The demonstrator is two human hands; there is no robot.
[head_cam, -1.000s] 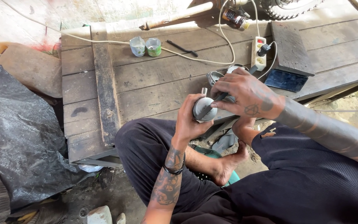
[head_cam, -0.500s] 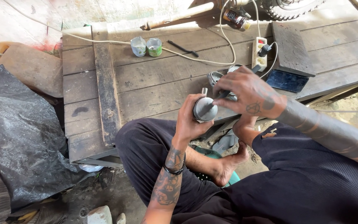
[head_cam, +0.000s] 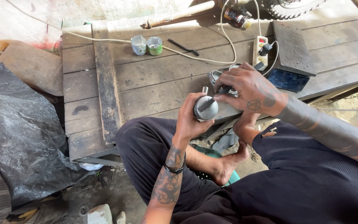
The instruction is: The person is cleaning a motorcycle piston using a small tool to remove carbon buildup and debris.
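While the left hand (head_cam: 191,120) stays wrapped around one round grey metal part (head_cam: 206,108), little has changed from a second ago: the right hand (head_cam: 249,89) keeps pinching a thin dark tool (head_cam: 212,101), possibly a marker, its tip on the part's top. That part sits near frame centre, over the plank table's (head_cam: 154,83) front edge. At 11 o'clock stand two small cups (head_cam: 146,45); at 1 o'clock lies one white power strip (head_cam: 260,49)
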